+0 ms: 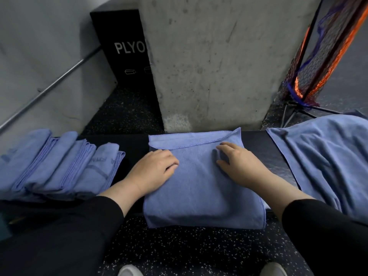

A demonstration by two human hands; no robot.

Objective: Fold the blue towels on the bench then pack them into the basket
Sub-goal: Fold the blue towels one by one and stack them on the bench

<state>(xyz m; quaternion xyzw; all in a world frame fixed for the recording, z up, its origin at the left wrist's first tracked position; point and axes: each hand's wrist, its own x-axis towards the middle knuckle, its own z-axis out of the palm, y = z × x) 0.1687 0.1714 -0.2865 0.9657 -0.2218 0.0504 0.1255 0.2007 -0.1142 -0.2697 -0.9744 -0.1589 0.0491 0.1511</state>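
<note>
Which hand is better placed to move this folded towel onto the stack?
Probably the left hand: it rests on the folded towel nearest the folded stack. The right hand lies on its far side.

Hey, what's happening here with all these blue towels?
A person is folding blue towels on a dark bench. Both hands, the left hand and the right hand, press on a partly folded towel in the middle of it. A row of folded towels lies to the left, and an unfolded towel lies spread out to the right. No basket is in view.
</note>
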